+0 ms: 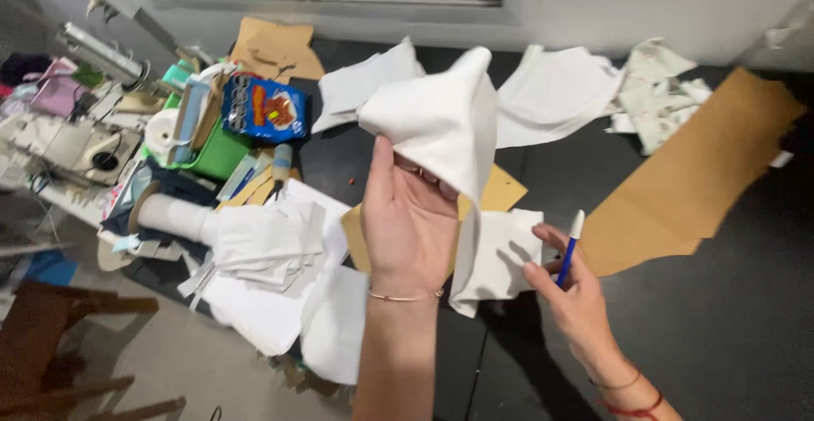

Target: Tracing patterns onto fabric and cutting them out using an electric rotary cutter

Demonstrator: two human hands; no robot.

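The left hand [409, 217] is raised palm-up over the dark table [721, 319], its fingers closed on a white fabric piece [449, 124] that stands up above the hand and drapes down past the wrist, where a thin bracelet shows. The right hand [570, 289] sits lower and to the right, fingers wrapped around a blue pen [569, 249] with a white cap, tip pointing up – its thumb just touches the hanging edge of the cloth. Beneath the cloth lies a brown paper pattern [500, 192]; a larger brown pattern sheet [695, 175] rests further right. More white fabric scraps [555, 90] lie behind, and a green basket [222, 154] (crowded with odds and ends) stands at the left.
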